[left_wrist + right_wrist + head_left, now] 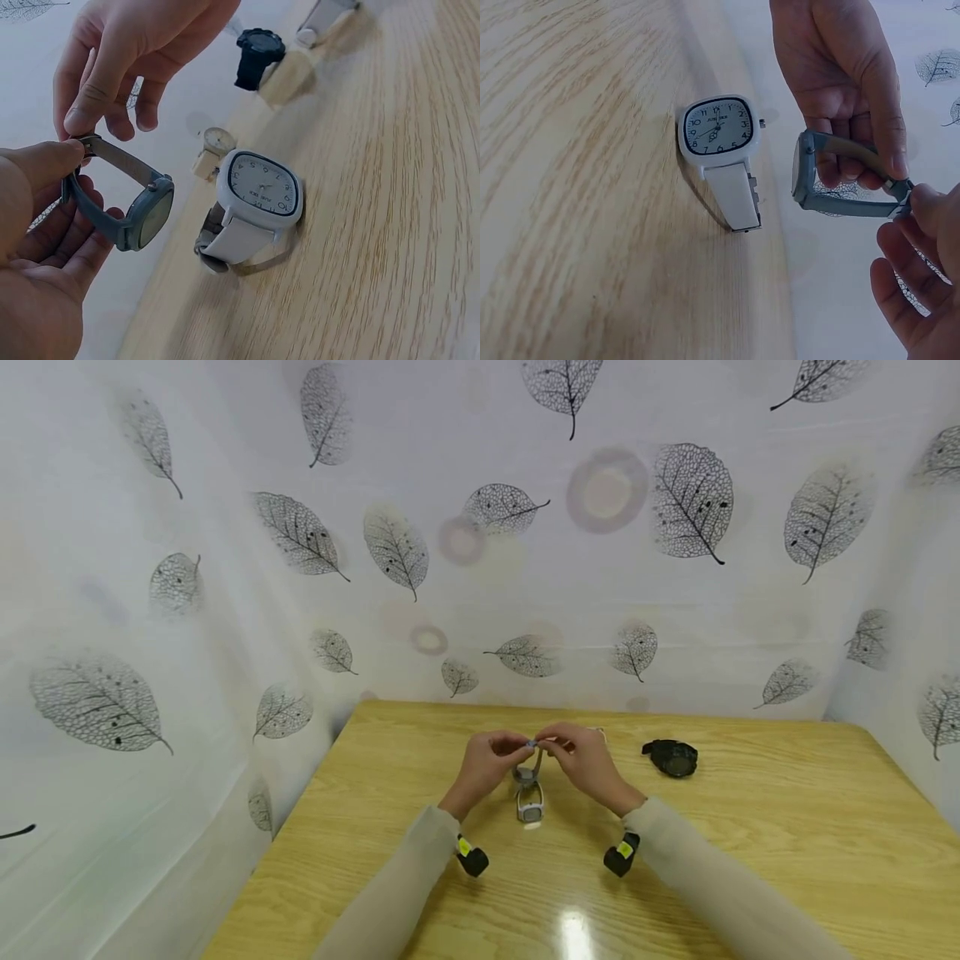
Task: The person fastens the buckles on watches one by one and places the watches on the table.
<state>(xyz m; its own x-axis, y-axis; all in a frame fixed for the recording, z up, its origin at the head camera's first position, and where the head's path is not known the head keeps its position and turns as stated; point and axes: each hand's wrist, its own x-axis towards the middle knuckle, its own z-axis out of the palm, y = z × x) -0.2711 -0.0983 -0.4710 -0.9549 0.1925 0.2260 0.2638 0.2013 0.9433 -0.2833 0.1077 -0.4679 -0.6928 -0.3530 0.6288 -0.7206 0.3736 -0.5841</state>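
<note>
In the head view both hands meet over the table's middle at a grey-blue wristwatch (527, 774), held in the air with its strap forming a loop. My left hand (483, 768) pinches the strap near the buckle between thumb and fingers. From the other side my right hand (588, 766) pinches the strap beside the same buckle, its thumb close to the left thumb in the left wrist view. The fingertips partly cover the buckle. Below the hands, a white square-faced wristwatch (264, 187) stands on the table with its strap looped.
A black wristwatch (672, 758) lies to the right on the wooden table (787, 827). A small wristwatch with a cream strap (218, 140) stands past the white one. At the top of the left wrist view is a pale strap-like object (324, 19). A leaf-patterned curtain (480, 568) hangs behind.
</note>
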